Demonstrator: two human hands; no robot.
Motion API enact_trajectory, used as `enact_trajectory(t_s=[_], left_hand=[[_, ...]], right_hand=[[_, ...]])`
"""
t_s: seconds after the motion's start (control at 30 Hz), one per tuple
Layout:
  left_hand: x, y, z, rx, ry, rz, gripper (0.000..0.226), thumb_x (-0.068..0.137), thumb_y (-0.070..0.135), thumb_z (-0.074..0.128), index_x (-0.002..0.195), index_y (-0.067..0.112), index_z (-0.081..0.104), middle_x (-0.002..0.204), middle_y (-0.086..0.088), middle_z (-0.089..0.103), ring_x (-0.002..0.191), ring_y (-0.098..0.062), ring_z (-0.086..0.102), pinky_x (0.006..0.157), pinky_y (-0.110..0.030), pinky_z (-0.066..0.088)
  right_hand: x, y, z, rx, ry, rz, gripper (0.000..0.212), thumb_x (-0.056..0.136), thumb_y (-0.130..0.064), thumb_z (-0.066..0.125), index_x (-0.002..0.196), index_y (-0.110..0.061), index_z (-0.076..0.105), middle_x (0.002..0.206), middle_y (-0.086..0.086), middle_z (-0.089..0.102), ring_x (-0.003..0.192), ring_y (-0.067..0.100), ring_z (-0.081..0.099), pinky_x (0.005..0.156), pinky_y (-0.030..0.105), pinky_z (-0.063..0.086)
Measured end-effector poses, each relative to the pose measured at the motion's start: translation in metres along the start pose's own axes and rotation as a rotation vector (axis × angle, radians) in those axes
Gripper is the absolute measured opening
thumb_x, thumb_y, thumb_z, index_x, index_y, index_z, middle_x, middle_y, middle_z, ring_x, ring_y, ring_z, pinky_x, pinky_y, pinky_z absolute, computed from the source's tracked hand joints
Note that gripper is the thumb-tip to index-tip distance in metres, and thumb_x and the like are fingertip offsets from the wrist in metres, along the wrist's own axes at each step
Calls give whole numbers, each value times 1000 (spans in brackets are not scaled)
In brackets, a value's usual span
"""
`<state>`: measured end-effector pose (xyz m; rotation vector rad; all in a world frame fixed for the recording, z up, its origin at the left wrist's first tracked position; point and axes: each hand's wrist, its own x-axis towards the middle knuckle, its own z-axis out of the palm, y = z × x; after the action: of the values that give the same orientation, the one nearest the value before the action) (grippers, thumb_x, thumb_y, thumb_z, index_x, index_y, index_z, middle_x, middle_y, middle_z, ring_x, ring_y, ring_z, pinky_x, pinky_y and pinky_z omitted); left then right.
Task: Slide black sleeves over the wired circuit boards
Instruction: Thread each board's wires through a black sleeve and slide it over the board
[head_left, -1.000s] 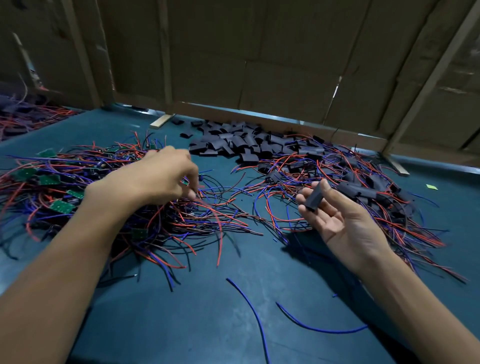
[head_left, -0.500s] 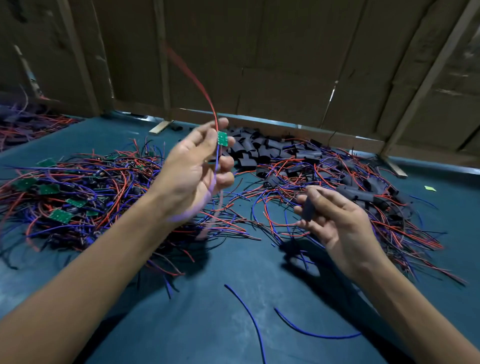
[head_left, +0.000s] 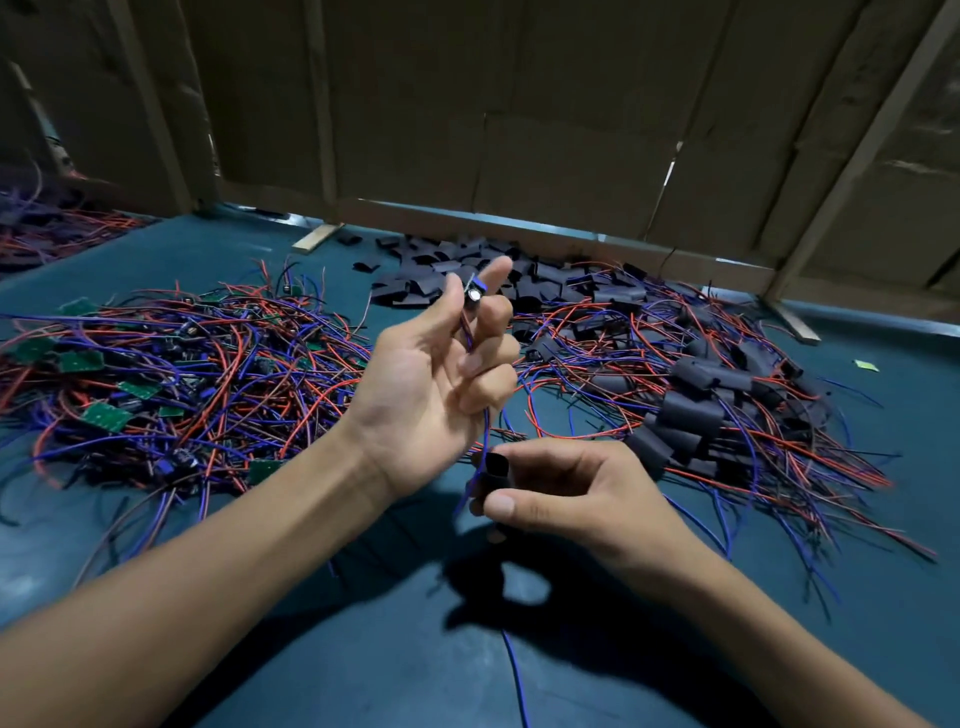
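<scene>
Teal, smooth tabletop (head_left: 260, 613) carries everything in the head view. Above it the left hand (head_left: 436, 384) is raised palm-up, thumb and forefinger pinching a small wired circuit board (head_left: 474, 291) with a round metal-topped part on it; its thin blue and red wires (head_left: 480, 431) run down past the curled lower fingers. Just below and to the right of that hand, the right hand (head_left: 566, 499) pinches a short black sleeve (head_left: 491, 470), a soft flattened tube with an open upper end, between thumb and fingers. The hanging wires reach the sleeve's mouth; whether they have entered it cannot be told.

Left of the left hand lies a tangled heap of red and blue wires with flat green boards (head_left: 106, 415) scattered through it. Beyond the left hand's fingertips sits a pile of loose black sleeves (head_left: 431, 270), matte and creased. Right of the right hand spreads a heap of sleeved boards (head_left: 696, 410), their wires fanning outward. A single blue wire (head_left: 514, 675) lies on the tabletop below the right hand. Brown cardboard panels (head_left: 519, 130) braced with wooden strips wall off the far edge.
</scene>
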<state>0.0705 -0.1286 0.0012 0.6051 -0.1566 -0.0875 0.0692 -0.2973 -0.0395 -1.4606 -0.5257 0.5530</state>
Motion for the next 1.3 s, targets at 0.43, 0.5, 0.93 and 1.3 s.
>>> enact_trajectory(t_s=[0.43, 0.5, 0.93, 1.3], left_hand=[[-5, 12, 14, 47, -75, 281, 37, 110, 37, 28, 138, 19, 45, 69, 8, 51, 58, -6, 25, 50, -18, 27], [-5, 9, 15, 104, -61, 305, 38, 110, 37, 28, 138, 18, 45, 69, 8, 52, 58, -7, 28, 51, -20, 27], [-4, 17, 15, 120, -62, 408, 35, 110, 37, 26, 137, 23, 44, 70, 7, 53, 57, -7, 31, 53, -19, 29], [-8, 4, 21, 219, -27, 534, 28, 109, 30, 29, 132, 27, 44, 72, 3, 57, 62, -7, 39, 56, -20, 32]], right_hand=[[1, 5, -3, 149, -138, 8, 36, 75, -12, 87, 109, -7, 77, 105, 17, 76, 98, 30, 74, 78, 36, 60], [0, 5, -2, 189, -153, -7, 44, 73, -19, 90, 111, -4, 75, 106, 18, 76, 98, 31, 74, 78, 37, 60], [-2, 1, 2, 303, -221, 22, 50, 70, -27, 90, 111, -3, 75, 104, 19, 75, 95, 32, 74, 76, 40, 61], [1, 3, 4, 304, -169, 29, 50, 67, -31, 92, 108, -6, 77, 103, 18, 75, 92, 32, 74, 75, 40, 61]])
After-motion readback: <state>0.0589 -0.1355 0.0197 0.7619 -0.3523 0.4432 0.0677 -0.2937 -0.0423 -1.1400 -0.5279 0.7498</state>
